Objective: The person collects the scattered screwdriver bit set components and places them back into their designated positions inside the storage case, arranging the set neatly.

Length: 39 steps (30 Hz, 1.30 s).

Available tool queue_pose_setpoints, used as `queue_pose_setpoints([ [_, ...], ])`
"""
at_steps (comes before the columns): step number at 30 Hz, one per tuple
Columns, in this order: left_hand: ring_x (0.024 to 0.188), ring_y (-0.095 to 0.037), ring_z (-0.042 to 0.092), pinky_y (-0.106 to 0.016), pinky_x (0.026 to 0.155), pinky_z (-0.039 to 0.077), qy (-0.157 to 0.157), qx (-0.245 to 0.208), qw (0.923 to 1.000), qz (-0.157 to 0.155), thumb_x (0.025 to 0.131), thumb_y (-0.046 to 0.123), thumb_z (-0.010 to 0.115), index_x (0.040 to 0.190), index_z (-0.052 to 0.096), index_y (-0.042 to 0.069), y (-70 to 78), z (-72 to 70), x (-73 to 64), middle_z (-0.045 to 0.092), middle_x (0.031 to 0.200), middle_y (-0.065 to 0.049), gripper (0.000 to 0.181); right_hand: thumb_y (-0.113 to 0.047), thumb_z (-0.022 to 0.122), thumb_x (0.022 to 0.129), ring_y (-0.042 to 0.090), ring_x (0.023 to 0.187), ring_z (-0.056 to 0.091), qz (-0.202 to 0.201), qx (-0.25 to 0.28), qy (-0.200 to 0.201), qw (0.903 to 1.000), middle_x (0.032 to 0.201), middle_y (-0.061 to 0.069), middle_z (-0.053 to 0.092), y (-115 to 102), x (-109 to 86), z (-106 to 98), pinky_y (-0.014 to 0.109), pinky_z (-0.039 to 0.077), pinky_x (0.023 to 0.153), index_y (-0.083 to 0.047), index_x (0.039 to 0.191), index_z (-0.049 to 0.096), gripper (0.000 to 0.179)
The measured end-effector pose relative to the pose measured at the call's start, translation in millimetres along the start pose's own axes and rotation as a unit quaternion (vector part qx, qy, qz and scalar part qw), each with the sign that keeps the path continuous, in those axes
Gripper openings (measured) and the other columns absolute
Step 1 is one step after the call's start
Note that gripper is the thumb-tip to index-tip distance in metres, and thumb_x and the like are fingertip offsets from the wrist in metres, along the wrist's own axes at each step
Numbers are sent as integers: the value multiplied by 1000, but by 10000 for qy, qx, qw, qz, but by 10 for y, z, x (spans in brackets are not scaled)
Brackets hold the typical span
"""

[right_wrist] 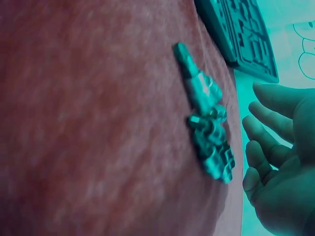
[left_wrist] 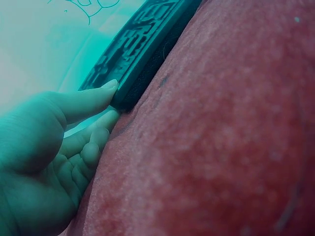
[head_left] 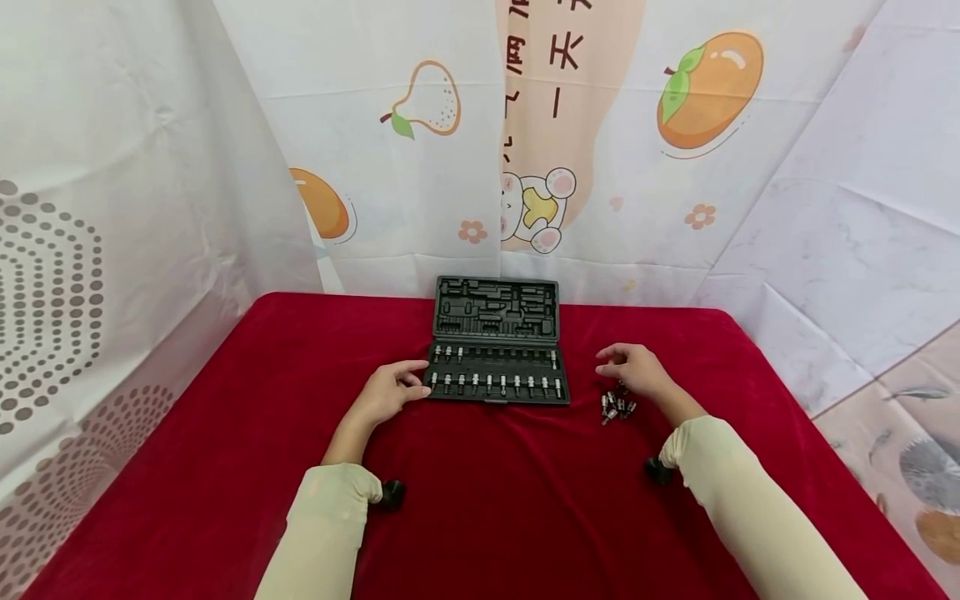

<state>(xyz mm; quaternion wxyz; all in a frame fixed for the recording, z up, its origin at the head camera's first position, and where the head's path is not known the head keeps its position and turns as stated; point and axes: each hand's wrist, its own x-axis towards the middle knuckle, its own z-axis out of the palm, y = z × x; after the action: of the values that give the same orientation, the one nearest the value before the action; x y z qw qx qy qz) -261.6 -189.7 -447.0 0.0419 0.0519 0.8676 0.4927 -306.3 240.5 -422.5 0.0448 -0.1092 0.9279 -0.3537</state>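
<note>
A black case of bit sockets [head_left: 497,367] lies with its lid raised at the back middle of the red cloth. Its front row is full of metal bit sockets [head_left: 489,385]; the rear row has three at the left and one at the right. My left hand [head_left: 384,392] pinches the case's left front corner, thumb [left_wrist: 101,96] on the upper edge and fingers low at the side. Right of the case, my right hand [head_left: 636,368] hovers with loosely bent fingers and nothing between them. Close below it lies a small pile of loose bit sockets [head_left: 617,407].
Red velvet cloth [head_left: 495,500] covers the table. A white curtain [head_left: 360,167] with printed fruit stands right behind the case, and more hangings rise at both sides. Small black devices [head_left: 392,495] are at both wrists.
</note>
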Motion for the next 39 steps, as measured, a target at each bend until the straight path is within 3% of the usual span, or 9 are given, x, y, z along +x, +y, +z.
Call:
queue_pose_setpoints([
  [7,70,-20,54,-30,63,44,-3,1,10000,-26,87,9,73,135,58,5,-17,-5,0,66,95,-9,50,-17,69,91,25,79,59,217,-114,-17,9997,91,11,63,117,-66,-52,35,47,67,4,111,66,30],
  [16,67,-19,52,-30,61,44,11,-22,10000,-32,87,9,73,135,58,4,-30,-16,4,66,95,-9,50,-20,72,88,29,85,57,409,-303,-141,9986,93,15,62,152,-111,-84,39,46,73,6,108,62,34],
  [29,75,-20,56,-31,69,44,42,68,10000,28,87,10,73,135,58,5,-13,-12,12,67,95,-8,50,-36,74,84,24,77,52,872,-1260,-156,9881,78,4,56,159,-142,-127,37,41,67,-6,83,55,35],
  [39,70,-19,53,-31,64,43,11,27,10000,9,87,9,73,135,58,4,-12,-3,1,67,94,-8,51,-23,78,81,23,73,51,340,-1013,170,9941,74,3,56,171,-134,-75,34,40,65,-4,87,57,29],
])
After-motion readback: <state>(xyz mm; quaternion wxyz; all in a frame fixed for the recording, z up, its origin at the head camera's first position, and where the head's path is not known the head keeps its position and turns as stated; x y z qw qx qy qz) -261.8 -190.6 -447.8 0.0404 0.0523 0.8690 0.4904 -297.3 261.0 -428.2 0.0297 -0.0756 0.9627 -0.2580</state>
